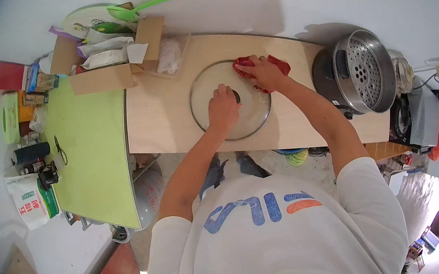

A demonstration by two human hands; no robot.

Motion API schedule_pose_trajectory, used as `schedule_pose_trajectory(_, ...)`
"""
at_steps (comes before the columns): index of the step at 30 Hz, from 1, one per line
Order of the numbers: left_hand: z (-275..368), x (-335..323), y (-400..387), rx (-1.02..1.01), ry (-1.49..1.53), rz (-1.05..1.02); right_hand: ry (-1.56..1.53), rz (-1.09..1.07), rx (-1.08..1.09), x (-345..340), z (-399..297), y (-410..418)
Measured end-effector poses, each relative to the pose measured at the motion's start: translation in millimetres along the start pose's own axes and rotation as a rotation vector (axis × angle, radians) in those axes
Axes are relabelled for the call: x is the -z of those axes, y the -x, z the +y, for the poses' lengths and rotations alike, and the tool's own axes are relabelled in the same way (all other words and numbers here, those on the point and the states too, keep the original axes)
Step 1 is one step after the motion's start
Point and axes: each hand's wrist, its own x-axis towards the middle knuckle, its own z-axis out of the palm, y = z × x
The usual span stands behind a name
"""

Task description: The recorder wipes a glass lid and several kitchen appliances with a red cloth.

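Note:
A round glass pot lid (209, 77) with a metal rim lies on the pale wooden table (159, 116) in front of me. My left hand (223, 109) grips the dark knob (236, 96) at the lid's middle, fingers curled around it. Bunched under my right hand (263, 73) is a red cloth (279, 65), which I press against the lid's far right rim. Part of the cloth hangs past the rim, and the palm hides some of it. One finger of the right hand seems to wear a ring.
Right of the lid stands a metal steamer pot (365, 71) with a perforated tray. At the back left, an open cardboard box (102, 79) holds packets, beside a clear plastic bag (170, 58). Scissors (60, 150) lie on the green table (92, 158), near bottles and boxes. A wall rises behind.

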Motion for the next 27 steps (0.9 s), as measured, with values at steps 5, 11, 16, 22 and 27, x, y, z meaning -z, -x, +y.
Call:
schedule_pose_trajectory(5, 0, -8, 1, -0.015, -0.004, 0.109, -0.082, 0.142, -0.168, -29, -15, 48)
schedule_pose_trajectory(11, 5, -4, 0, -0.008, 0.043, 0.058, 0.047, 0.336, -0.472, -80, -76, 100)
schedule_pose_trajectory(16, 5, -4, 1, -0.053, 0.037, 0.082, 0.198, 0.339, -0.265, -105, -119, 150)
schedule_pose_trajectory(22, 2, -3, -2, 0.007, 0.047, 0.032, -0.063, 0.385, -0.109, -76, -94, 182)
schedule_pose_trajectory(27, 2, 0, -9, 0.018, 0.111, -0.054, -0.138, 0.538, -0.371, -64, -48, 184)
